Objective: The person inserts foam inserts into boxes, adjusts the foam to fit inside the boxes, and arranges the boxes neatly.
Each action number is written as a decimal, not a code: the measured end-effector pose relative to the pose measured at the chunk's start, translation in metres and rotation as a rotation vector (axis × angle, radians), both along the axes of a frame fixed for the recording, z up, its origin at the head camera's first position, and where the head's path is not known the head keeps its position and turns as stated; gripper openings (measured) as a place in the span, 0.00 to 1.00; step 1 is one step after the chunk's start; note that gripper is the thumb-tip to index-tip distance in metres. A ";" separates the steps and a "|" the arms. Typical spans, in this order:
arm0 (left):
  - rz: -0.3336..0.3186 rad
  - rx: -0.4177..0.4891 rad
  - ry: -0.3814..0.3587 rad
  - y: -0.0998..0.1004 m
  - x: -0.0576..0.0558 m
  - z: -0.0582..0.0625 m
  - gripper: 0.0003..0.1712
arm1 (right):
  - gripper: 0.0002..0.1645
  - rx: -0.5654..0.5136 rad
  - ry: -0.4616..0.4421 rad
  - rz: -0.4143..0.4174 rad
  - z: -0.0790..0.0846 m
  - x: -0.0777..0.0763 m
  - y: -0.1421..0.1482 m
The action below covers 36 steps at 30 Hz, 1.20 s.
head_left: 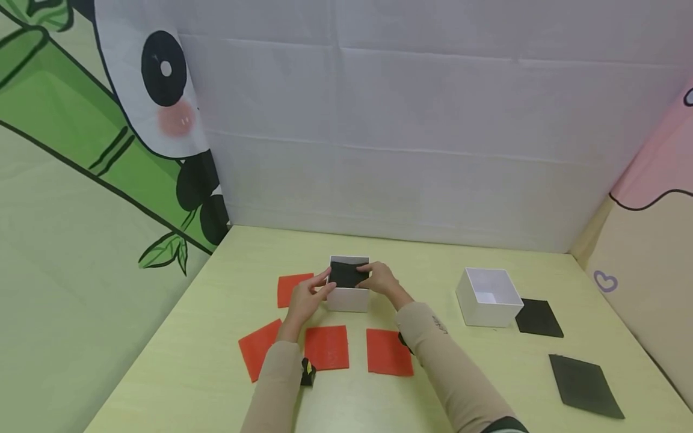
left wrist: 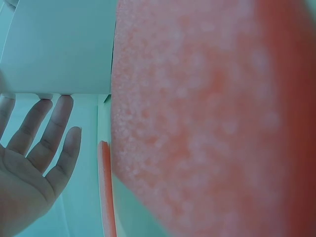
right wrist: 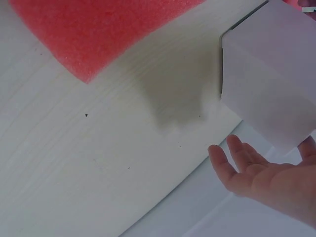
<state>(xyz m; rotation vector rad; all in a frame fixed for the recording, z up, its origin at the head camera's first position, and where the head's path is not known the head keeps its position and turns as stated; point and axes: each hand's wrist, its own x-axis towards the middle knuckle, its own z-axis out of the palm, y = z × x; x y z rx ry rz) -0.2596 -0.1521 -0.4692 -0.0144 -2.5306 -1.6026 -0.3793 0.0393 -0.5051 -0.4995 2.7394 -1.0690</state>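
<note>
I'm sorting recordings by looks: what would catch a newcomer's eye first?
Probably the four red foam sheets, lying on the pale tabletop beside and in front of the left white box. Next, a black sheet at that box's opening, between the left hand and right hand. Behind, at upper left, a big cartoon eye on the backdrop.

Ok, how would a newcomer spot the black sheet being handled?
On the pale table, find the white box between the left hand and right hand. The black sheet shows in the box's opening; the other two black sheets lie outside, farther right.
</note>
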 end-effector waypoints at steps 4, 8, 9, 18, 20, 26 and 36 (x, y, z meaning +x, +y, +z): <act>-0.010 0.011 0.003 0.000 0.001 0.001 0.28 | 0.34 -0.055 0.076 0.043 -0.001 0.003 0.003; -0.015 0.017 -0.006 0.000 0.003 0.002 0.29 | 0.31 -0.119 0.098 0.017 0.047 0.048 -0.001; -0.014 0.018 -0.006 0.000 0.003 0.002 0.29 | 0.29 -0.127 0.069 -0.009 0.070 0.068 -0.003; -0.015 0.020 -0.003 -0.001 0.003 0.002 0.29 | 0.27 -0.260 0.101 -0.017 0.077 0.079 0.011; -0.015 0.020 -0.007 -0.001 0.003 0.001 0.29 | 0.27 -0.289 0.093 -0.031 0.078 0.081 0.014; -0.007 0.014 -0.007 -0.001 0.003 0.002 0.29 | 0.28 -0.322 0.122 -0.040 0.081 0.086 0.021; -0.016 0.024 0.000 -0.001 0.002 0.001 0.29 | 0.29 -0.347 0.220 -0.001 0.085 0.098 0.039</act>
